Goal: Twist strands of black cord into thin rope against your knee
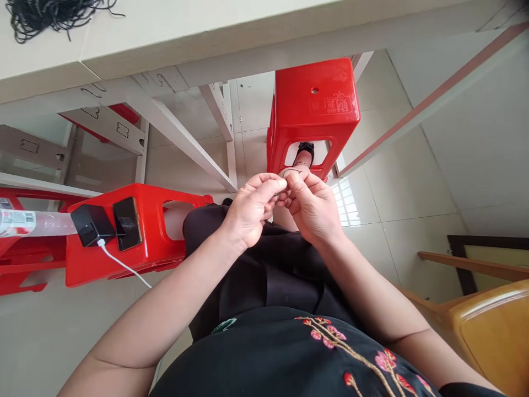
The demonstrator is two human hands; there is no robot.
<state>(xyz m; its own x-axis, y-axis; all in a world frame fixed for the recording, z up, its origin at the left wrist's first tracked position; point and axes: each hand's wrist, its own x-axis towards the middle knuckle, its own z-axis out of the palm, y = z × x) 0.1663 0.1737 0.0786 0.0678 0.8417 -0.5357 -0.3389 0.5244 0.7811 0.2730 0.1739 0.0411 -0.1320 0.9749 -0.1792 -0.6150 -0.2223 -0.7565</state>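
My left hand (252, 207) and my right hand (312, 207) meet above my lap, fingertips pinched together. Between the fingertips shows a thin black cord or elastic (291, 172), small and hard to make out. Both hands are closed in a pinch on it. My forearms run down to the frame's bottom over my black skirt (264, 275).
A pale table edge (206, 38) spans the top, with a heap of black cords (45, 16) at its left. A red stool (314, 116) stands ahead. Another red stool (136, 231) at left carries a phone (127, 223), a black charger (91, 224) and a plastic bottle (28, 223). A wooden chair (491, 325) is at right.
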